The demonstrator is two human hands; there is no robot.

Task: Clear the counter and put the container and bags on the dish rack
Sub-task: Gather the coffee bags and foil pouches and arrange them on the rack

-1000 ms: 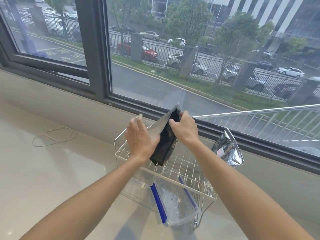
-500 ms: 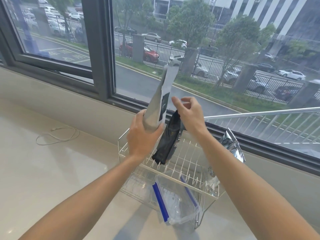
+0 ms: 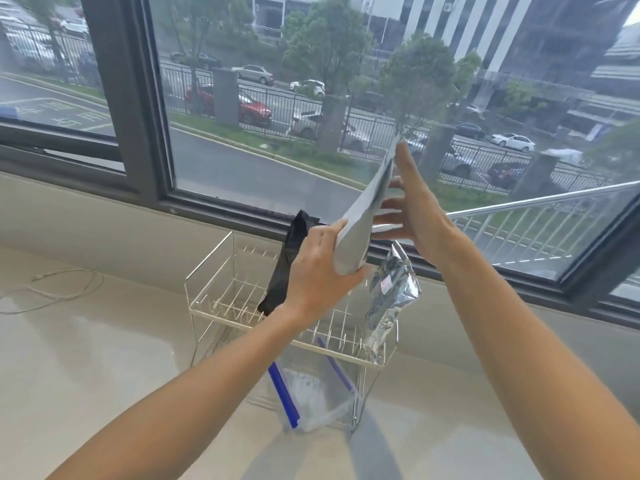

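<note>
Above the dish rack, the left hand gripped the grey bag by its lower end; the right hand, fingers straight, steadied its top. Bag judged light, limp, slippery

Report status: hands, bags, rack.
Left hand grips the grey bag above the dish rack; right hand open against it. Black bag and foil bag racked. Nothing blocking.

Bare forearms — sleeveless (no jewellery)
</note>
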